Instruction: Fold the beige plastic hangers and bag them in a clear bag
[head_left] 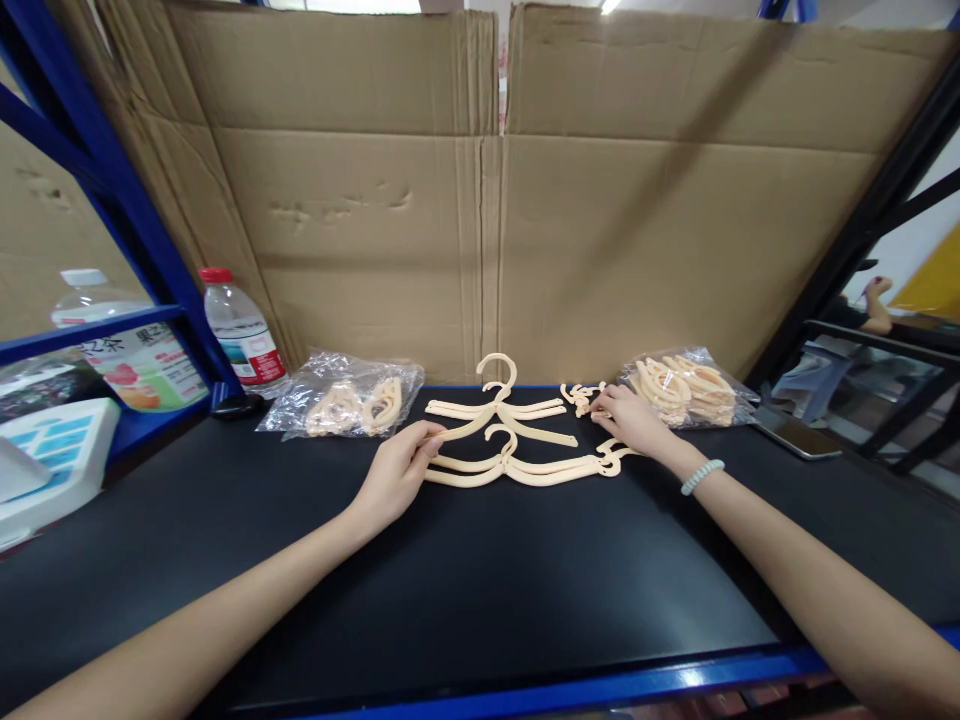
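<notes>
Cream plastic folding hangers (546, 470) lie flat on the black table, overlapping, hooks toward the back. My left hand (397, 470) pinches the left arm end of one hanger (469, 430) between thumb and fingers. At the other side, my right hand (637, 420), with a beaded bracelet at its wrist, is closed in a pinch by a small pile of cream plastic pieces (577, 396). What sits between its fingertips is too small to make out. Just below that hand, a curved cream piece (611, 458) touches the right end of the lower hanger.
Clear bags of cream parts lie at the back left (352, 395) and back right (686, 390). A phone (799, 437) lies beyond my right hand. A red-capped bottle (240, 330) and a white-and-blue tray (52, 460) stand left. Cardboard (360, 220) walls the back.
</notes>
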